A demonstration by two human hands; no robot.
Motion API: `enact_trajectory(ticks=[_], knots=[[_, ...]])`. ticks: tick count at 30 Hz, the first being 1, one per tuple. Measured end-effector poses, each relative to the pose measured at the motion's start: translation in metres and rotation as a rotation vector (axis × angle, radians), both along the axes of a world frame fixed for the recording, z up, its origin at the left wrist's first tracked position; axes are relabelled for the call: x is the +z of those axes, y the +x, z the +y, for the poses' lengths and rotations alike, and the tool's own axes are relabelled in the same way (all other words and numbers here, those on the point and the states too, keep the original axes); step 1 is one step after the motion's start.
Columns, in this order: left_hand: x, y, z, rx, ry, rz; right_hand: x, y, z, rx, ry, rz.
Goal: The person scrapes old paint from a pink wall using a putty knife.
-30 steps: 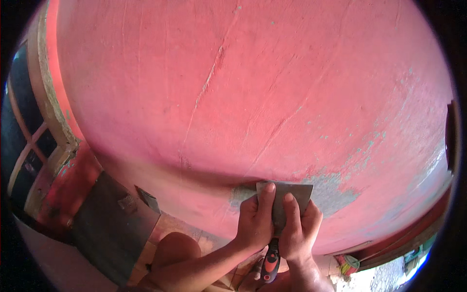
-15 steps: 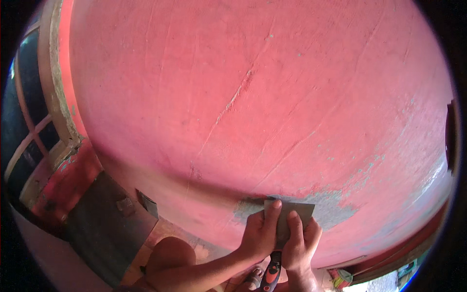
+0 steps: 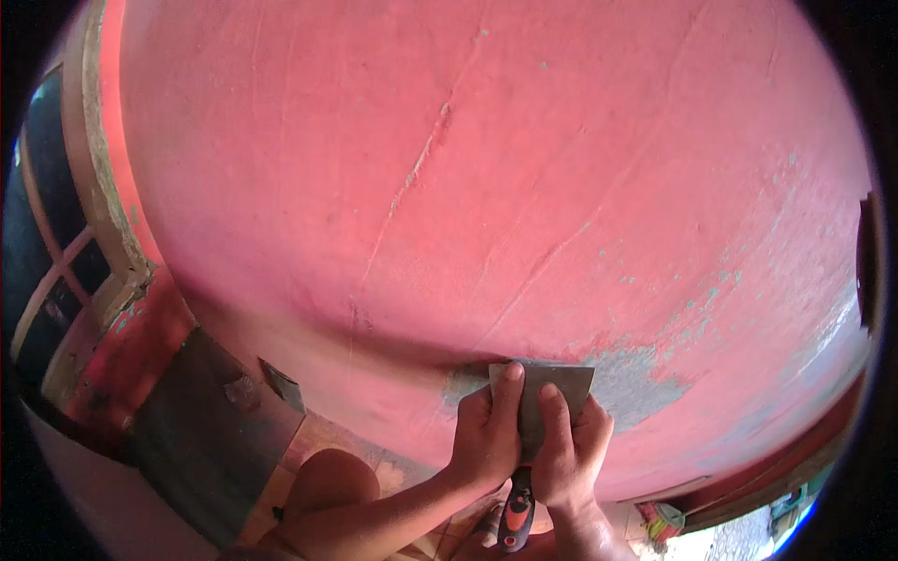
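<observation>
Both my hands grip a wide scraper (image 3: pixel 537 397) by its grey metal blade. My left hand (image 3: pixel 485 435) closes on the blade's left side with the thumb laid up along it. On the other side my right hand (image 3: pixel 567 453) is wrapped round the blade, its thumb also flat on the metal. The black and orange handle (image 3: pixel 516 520) points down between my wrists. The blade's top edge lies against the pink wall (image 3: pixel 355 187), at the upper border of a bare grey patch (image 3: pixel 636 385) where the paint is gone.
A crack (image 3: pixel 426 154) runs slantwise down the wall, and flaked paint spots lie to the right. At far left stands a window frame (image 3: pixel 101 187) over a dark grey panel (image 3: pixel 201 430). My bent knee (image 3: pixel 332 481) is above orange floor tiles. A colourful bundle (image 3: pixel 662 520) lies lower right.
The scraper and both hands have moved slightly up and left in the picture, onto the upper border of the grey patch. My view has shifted a little too. The grip is the same.
</observation>
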State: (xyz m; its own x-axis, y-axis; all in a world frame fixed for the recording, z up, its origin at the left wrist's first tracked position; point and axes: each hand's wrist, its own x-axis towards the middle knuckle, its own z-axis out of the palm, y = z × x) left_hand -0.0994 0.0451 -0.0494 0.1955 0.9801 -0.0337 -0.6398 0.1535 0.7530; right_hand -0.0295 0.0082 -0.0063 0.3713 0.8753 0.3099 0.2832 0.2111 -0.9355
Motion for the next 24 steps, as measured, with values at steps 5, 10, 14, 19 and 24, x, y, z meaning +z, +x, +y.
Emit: enact_trajectory(ticks=[5,10,14,19,24], knots=[[-0.007,0.008,-0.003,0.028,0.039,0.122,-0.002,-0.001,-0.003,-0.097,0.034,-0.012],[0.002,0.002,-0.005,-0.007,-0.05,0.07,0.003,0.002,-0.004,-0.042,-0.046,-0.011],[-0.002,0.003,-0.004,0.0,-0.017,0.05,-0.001,0.004,-0.002,-0.047,0.018,-0.158],[0.004,0.002,-0.006,-0.003,-0.018,0.157,-0.003,0.011,0.001,-0.017,0.002,-0.103],[0.007,0.0,-0.018,-0.06,-0.135,0.168,-0.001,0.002,-0.006,-0.029,0.017,-0.029]])
